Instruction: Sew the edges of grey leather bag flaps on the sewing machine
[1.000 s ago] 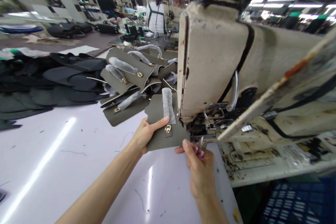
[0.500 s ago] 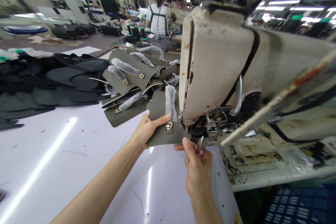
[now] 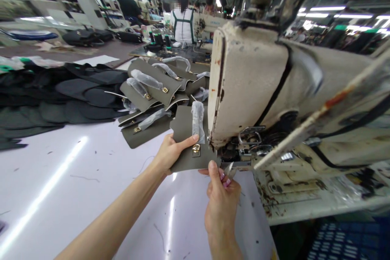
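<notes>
The grey panel (image 3: 183, 164) lay over the white table (image 3: 106, 203), its right side close by the lower end of the sewing machine (image 3: 250, 69); whether that edge sat under the machine's foot could not be told. On its face were a wrapped handle (image 3: 198, 118), running away from the person, and just below it a gold buckle (image 3: 196, 148); the left hand (image 3: 169, 152) was clamped on the panel's left side, thumb on top and reaching to the handle's lower end, the other fingers mostly hidden; the right hand (image 3: 224, 197) was closed around pink-handled snips (image 3: 230, 169), their blades pointing up and away, while its thumb and a finger met the panel's near edge towards the right. Just beyond the panel, to its left, a pile of like panels (image 3: 157, 81) lay overlapping, with wrapped handles and gold buckles of their own; farther left spread a heap of dark pieces (image 3: 82, 89); loose thread (image 3: 85, 178) lay on the table; a blue crate (image 3: 335, 239) stood low at the right; well beyond, a co-worker (image 3: 183, 26) in white sat behind dark spools (image 3: 158, 40).
</notes>
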{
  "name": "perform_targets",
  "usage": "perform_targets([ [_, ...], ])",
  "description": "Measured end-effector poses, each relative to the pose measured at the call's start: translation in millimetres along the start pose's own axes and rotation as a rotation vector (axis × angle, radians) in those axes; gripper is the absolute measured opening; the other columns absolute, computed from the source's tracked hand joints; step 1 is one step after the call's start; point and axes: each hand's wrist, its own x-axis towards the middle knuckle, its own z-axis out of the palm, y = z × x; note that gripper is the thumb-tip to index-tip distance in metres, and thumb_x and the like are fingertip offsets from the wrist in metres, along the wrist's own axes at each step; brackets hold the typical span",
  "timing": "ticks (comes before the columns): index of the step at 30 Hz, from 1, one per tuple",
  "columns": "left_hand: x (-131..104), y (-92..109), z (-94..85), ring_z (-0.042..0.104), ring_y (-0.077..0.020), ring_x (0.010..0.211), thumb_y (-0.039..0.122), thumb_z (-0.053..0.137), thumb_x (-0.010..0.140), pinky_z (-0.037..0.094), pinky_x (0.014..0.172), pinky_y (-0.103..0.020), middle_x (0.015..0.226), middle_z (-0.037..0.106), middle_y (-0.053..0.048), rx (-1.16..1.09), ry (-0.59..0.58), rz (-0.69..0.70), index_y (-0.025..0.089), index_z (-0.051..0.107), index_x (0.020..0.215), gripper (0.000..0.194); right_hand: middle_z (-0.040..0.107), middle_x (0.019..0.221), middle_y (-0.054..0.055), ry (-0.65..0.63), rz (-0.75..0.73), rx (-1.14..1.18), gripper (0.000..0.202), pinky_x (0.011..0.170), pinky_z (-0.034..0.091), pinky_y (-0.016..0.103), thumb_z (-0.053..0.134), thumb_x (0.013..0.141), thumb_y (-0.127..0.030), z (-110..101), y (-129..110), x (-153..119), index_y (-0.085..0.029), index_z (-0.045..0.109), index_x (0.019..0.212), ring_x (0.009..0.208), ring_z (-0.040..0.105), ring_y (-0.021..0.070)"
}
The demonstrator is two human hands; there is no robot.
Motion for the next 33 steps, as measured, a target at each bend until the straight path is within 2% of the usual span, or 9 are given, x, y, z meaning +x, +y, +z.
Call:
perform_targets([
  [2,-1,0,0.3,0.070,-0.0220,0.056,0.036,0.090,0.059,0.059,0.050,-0.030,0.078,0.077,-0.009,-0.002,0.017,-0.006,0.014,0.069,0.080,0.037,0.046,0.056,-0.002,0.025,0.089,0.078,0.048,0.045,0.024,0.024,0.072,0.081,-0.058,4,2,-1,-0.011,0.075,0.069,0.049,0.029,0.0079],
  [4,-1,0,0.5,0.071,-0.0226,0.057,0.035,0.090,0.059,0.060,0.052,-0.031,0.079,0.078,-0.009,-0.012,0.037,-0.012,0.014,0.070,0.082,0.037,0.044,0.056,-0.002,0.057,0.117,0.108,0.047,0.046,0.024,0.024,0.073,0.081,-0.056,8,3,-1,-0.011,0.072,0.067,0.050,0.028,0.0080],
  [6,-1,-2,0.6,0.072,-0.0235,0.059,0.035,0.089,0.059,0.061,0.055,-0.032,0.080,0.078,-0.009,-0.020,0.043,-0.008,0.014,0.071,0.083,0.037,0.047,0.056,-0.002,0.076,0.107,0.110,0.046,0.048,0.029,0.023,0.072,0.082,-0.055,11,5,0,-0.012,0.070,0.066,0.052,0.034,0.0092],
  [9,-1,-4,0.6,0.073,-0.0248,0.063,0.033,0.089,0.060,0.062,0.058,-0.033,0.081,0.078,-0.009,-0.031,0.062,0.028,0.014,0.070,0.083,0.035,0.059,0.063,0.004,0.099,0.074,0.110,0.044,0.056,0.039,0.024,0.071,0.083,-0.053,16,8,1,-0.011,0.071,0.069,0.060,0.048,0.0134],
  [11,-2,-6,0.5,0.074,-0.0257,0.067,0.032,0.089,0.059,0.063,0.061,-0.033,0.085,0.078,-0.009,-0.047,0.092,0.051,0.014,0.070,0.084,0.036,0.064,0.067,0.006,0.118,0.063,0.109,0.044,0.058,0.041,0.025,0.070,0.084,-0.053,19,10,2,-0.011,0.072,0.070,0.063,0.052,0.0154],
  [19,-5,-13,0.2,0.072,-0.0231,0.062,0.038,0.090,0.059,0.061,0.055,-0.030,0.078,0.077,-0.007,-0.060,0.129,0.041,0.013,0.067,0.083,0.041,0.054,0.056,0.001,0.083,0.082,0.068,0.047,0.050,0.033,0.024,0.068,0.082,-0.058,23,10,-2,-0.012,0.070,0.069,0.054,0.043,0.0125],
  [25,-9,-17,0.1,0.070,-0.0206,0.060,0.036,0.090,0.059,0.059,0.056,-0.029,0.079,0.077,-0.006,-0.107,0.156,0.031,0.013,0.068,0.086,0.042,0.048,0.054,-0.002,0.121,0.076,0.131,0.040,0.049,0.032,0.023,0.074,0.078,-0.050,26,12,0,-0.014,0.066,0.064,0.055,0.038,0.0112],
  [30,-18,-18,2.3,0.069,-0.0190,0.058,0.034,0.091,0.058,0.059,0.057,-0.028,0.076,0.076,-0.004,-0.137,0.213,0.045,0.013,0.068,0.085,0.041,0.058,0.058,0.002,0.107,0.079,0.145,0.038,0.055,0.039,0.023,0.074,0.080,-0.047,26,10,0,-0.013,0.067,0.064,0.060,0.051,0.0140],
  [33,-29,-20,2.6,0.071,-0.0190,0.062,0.034,0.090,0.060,0.061,0.062,-0.028,0.083,0.077,-0.005,-0.153,0.237,0.072,0.013,0.069,0.090,0.042,0.063,0.064,0.005,0.099,0.084,0.152,0.037,0.059,0.044,0.024,0.073,0.081,-0.046,24,7,-1,-0.013,0.068,0.066,0.064,0.056,0.0159],
])
